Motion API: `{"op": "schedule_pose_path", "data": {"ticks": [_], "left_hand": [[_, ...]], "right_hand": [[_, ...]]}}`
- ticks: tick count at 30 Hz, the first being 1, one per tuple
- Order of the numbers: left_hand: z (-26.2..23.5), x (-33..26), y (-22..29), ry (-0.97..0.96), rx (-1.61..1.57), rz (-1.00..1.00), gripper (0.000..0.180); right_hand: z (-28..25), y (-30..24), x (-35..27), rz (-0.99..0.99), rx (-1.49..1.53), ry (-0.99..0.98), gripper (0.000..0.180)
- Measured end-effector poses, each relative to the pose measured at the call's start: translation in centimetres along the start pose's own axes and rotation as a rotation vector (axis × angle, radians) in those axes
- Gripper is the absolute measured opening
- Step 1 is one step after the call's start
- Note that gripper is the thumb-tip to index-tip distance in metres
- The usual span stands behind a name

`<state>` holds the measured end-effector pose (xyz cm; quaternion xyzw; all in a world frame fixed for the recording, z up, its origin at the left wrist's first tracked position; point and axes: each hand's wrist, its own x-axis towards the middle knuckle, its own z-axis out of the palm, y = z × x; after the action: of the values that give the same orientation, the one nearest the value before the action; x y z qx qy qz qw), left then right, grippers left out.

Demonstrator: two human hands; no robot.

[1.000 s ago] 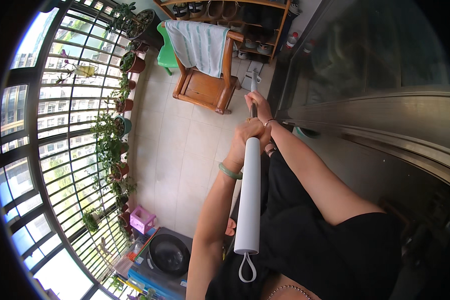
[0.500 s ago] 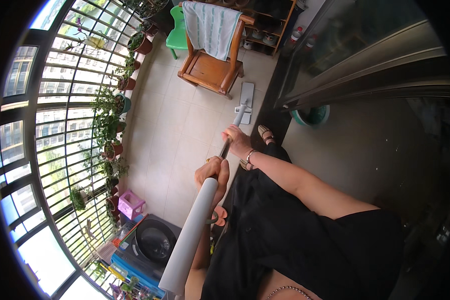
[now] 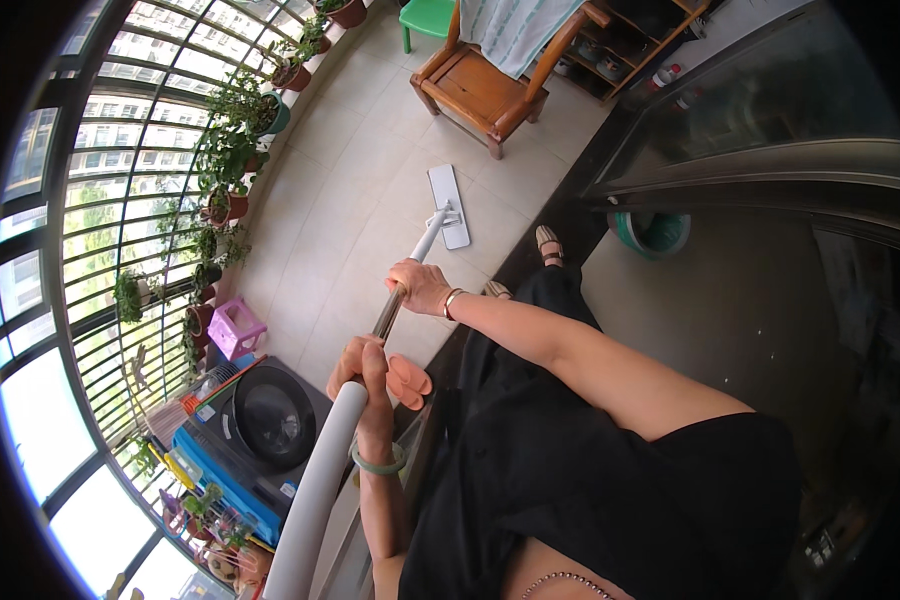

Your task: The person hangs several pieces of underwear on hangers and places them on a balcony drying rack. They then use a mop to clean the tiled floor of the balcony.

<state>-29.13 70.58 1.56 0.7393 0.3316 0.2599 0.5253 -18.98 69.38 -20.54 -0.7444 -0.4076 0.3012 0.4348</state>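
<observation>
Both of my hands are wrapped round the pole of a flat mop (image 3: 317, 478). My left hand (image 3: 362, 372) grips just beyond the thick white sleeve, with a green bangle on its wrist. Farther along the metal part of the pole, my right hand (image 3: 420, 287) is closed too, a bracelet at its wrist. The rectangular white-and-grey mop head (image 3: 450, 207) lies on the pale tiled floor (image 3: 355, 215), short of a wooden chair (image 3: 480, 90) and left of the dark door sill. Whatever is under the mop head is hidden.
A towel (image 3: 518, 28) drapes the chair, beside a green stool (image 3: 427, 17). Potted plants (image 3: 232, 140) line the barred window. A purple stool (image 3: 236, 328), pink slippers (image 3: 408, 382) and a black pan (image 3: 273, 415) are nearer. Right, a green bucket (image 3: 652, 232) stands past the sliding door.
The mop head has slid left over the tiles, away from the dark sill. Both hands have moved left with the pole, still gripping it. The view has shifted, bringing the slippers into full sight.
</observation>
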Motion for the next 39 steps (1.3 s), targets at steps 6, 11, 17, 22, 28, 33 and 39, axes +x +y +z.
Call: {"op": "schedule_pose_path", "data": {"ticks": [6,11,17,22,28,33,39], "left_hand": [[2.5,3.8,0.5,0.081,0.025,-0.075,0.03],[6.0,8.1,-0.2,0.229,-0.176,-0.006,0.031],[7.7,18.3,1.5,0.453,-0.239,0.046,0.036],[12.3,26.9,2.4,0.574,-0.22,0.125,0.036],[14.5,34.2,2.8,0.704,-0.032,0.23,0.033],[19.1,39.1,4.3,0.764,-0.059,0.156,0.032],[25.5,45.7,6.2,0.25,-0.103,-0.017,0.036]], "right_hand": [[-2.6,0.9,6.1,-0.058,-0.188,-0.24,0.025],[-7.6,3.3,9.7,-0.146,-0.217,-0.332,0.036],[-22.3,22.3,18.9,0.576,0.344,0.31,0.045],[-35.2,34.0,23.9,0.784,0.408,0.658,0.046],[-42.1,31.9,27.8,1.01,0.558,0.862,0.076],[-43.3,36.4,29.1,1.14,0.538,0.925,0.083],[-42.9,36.9,30.2,1.066,0.599,1.136,0.079]]}}
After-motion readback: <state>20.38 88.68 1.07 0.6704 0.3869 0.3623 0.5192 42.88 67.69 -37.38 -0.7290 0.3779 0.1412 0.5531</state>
